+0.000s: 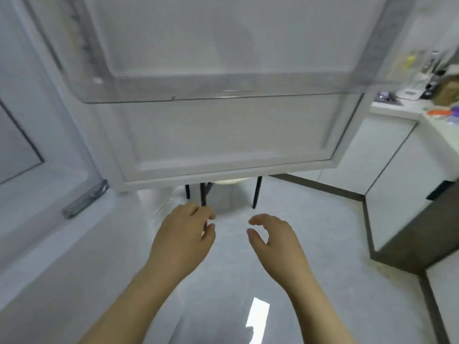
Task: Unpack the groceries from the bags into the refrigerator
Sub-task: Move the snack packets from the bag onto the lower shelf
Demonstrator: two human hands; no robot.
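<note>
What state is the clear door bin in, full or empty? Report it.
Empty: the clear door bin shows only the white door panel through its walls.

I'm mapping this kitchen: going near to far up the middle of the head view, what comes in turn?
Left hand and right hand → black stool legs → open fridge door → clear door shelf.
</note>
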